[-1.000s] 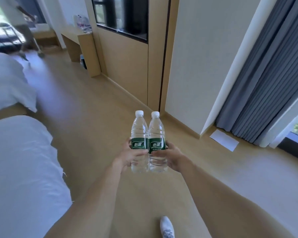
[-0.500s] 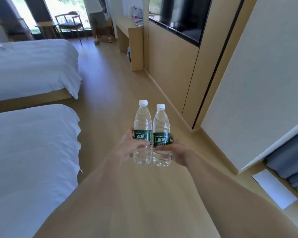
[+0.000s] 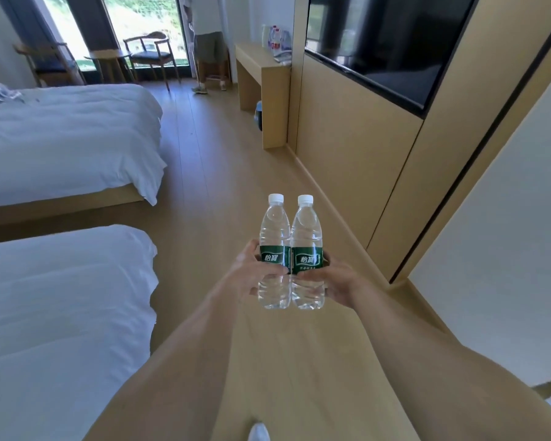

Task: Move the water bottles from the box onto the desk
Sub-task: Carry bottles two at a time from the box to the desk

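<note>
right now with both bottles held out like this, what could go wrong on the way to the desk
1. The left hand and right hand each grip one bottle, left bottle and right bottle, low down and pressed together; one could slip or tip while walking.
2. The desk is far down the room and already holds bottles, so free space may be tight.
3. A person stands beside the desk and may block the way.
</note>
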`<state>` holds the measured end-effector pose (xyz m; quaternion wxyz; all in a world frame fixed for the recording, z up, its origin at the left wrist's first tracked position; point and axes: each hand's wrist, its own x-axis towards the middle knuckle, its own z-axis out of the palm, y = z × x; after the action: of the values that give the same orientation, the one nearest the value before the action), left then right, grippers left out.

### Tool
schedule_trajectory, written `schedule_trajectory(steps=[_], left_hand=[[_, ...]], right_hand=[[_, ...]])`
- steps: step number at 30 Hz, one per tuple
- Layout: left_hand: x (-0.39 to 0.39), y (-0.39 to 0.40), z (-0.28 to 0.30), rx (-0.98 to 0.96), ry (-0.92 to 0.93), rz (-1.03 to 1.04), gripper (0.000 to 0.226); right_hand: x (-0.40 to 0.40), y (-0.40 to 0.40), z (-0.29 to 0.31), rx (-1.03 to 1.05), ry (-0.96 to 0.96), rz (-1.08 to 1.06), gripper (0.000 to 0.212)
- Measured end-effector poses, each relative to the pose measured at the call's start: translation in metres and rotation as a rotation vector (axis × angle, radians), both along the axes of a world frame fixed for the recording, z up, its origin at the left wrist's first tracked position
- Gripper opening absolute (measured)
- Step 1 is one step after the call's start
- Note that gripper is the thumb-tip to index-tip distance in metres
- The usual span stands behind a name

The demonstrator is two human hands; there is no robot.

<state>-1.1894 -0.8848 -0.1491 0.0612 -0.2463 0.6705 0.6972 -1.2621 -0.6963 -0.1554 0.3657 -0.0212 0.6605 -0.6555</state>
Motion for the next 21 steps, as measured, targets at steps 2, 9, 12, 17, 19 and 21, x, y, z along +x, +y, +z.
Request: schedule_trajectory(steps=[2,9,12,17,19,21], left_hand=[[-0.029,-0.027,0.003,-0.014,-0.011,-0.006,0.076],[-0.119,-0.096,0.003,-0.014,-0.025,-0.005,0.083],[-0.155,-0.120,0.000,-0.021,-0.009,0.009,0.086],[-0.226,-0.161,-0.014,-0.032,0.013,0.069,0.074],[-0.259,-0.178,-0.017,-0.027,0.027,0.096,0.072],[-0.294,-0.195,-0.018,-0.026,0.037,0.131,0.071]], right_hand=[[-0.031,-0.028,0.000,0.004,-0.005,-0.007,0.066],[-0.123,-0.099,-0.001,0.007,-0.011,-0.002,0.075],[-0.162,-0.125,-0.004,0.001,0.006,0.027,0.071],[-0.239,-0.166,-0.019,-0.010,0.005,0.073,0.076],[-0.277,-0.186,-0.025,-0.026,-0.001,0.104,0.076],[-0.318,-0.208,-0.029,-0.042,-0.008,0.133,0.077]])
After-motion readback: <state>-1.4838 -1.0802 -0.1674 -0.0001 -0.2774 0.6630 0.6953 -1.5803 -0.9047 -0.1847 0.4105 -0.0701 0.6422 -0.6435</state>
